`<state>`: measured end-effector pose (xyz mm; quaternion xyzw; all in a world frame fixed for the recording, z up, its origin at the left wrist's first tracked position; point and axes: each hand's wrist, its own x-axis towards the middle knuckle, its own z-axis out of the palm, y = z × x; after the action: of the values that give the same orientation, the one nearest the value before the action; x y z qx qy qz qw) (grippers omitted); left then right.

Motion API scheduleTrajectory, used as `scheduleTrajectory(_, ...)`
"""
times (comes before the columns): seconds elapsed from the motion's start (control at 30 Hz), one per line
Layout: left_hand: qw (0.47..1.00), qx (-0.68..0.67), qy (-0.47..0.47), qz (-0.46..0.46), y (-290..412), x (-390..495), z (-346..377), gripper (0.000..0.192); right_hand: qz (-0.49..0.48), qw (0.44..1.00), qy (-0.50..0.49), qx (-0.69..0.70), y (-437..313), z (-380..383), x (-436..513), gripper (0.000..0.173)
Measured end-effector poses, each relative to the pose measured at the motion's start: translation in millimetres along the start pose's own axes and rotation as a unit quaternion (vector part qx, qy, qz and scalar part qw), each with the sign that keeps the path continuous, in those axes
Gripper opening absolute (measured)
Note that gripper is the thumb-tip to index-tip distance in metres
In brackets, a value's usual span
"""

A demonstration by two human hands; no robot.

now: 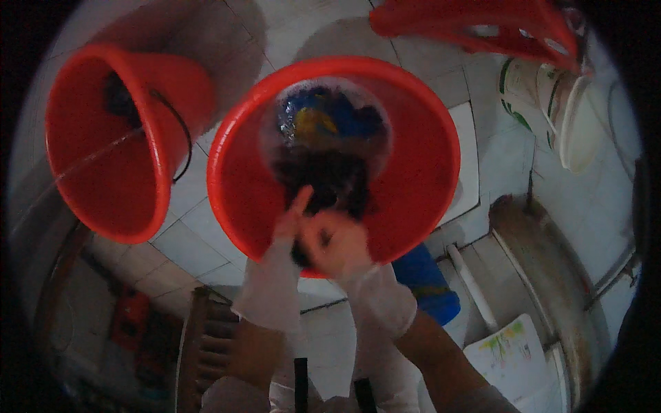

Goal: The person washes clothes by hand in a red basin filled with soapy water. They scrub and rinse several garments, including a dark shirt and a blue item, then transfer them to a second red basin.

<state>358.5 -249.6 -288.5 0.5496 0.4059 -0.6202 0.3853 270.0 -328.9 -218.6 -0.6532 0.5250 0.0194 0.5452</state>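
Observation:
Before me stands a red plastic basin [333, 64] with foamy water [379, 95] in its middle. Wet blue and yellow cloth [320, 118] bunches up at the far side of the water. A dark cloth [330, 180] stretches from there towards me, over the near part of the basin. My right hand [338, 240] is curled round the dark cloth above the near rim. Close against it, my left hand [293, 219] also holds the cloth, with one digit pointing away from me. Both hands are blurred, and the left fingers are mostly hidden.
A red bucket [108, 227] with a dark handle stands at the left, a thin water stream entering it. A red plastic stool [475, 31] is at the top right, near a whitish bucket [573, 124]. A blue object [428, 289] lies beside my leg on the tiled floor [201, 248].

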Motion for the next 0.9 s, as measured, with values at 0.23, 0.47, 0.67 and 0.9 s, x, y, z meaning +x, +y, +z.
scheduleTrajectory(0.23, 0.991, 0.108, -0.074, 0.012, 5.1, -33.8, 23.4, 0.063, 0.331, 0.914, -0.010, 0.233, 82.3, -16.4, 49.2, 0.056)
scheduleTrajectory(0.47, 0.991, -0.111, -0.079, -0.007, 18.8, -70.6, 55.1, 0.047, 0.212, 0.900, -0.051, 0.378, 27.5, -36.3, 75.9, 0.036)
scheduleTrajectory(0.67, 0.980, -0.028, -0.168, 0.106, -16.1, 18.5, -7.0, 0.050, 0.084, 0.996, 0.040, -0.015, 5.8, 1.2, 55.3, 0.034)
scheduleTrajectory(0.9, 0.915, -0.168, -0.359, 0.078, -29.2, 24.2, -16.5, 0.049, 0.011, 0.995, -0.040, -0.086, -25.5, -4.2, 11.3, 0.042)
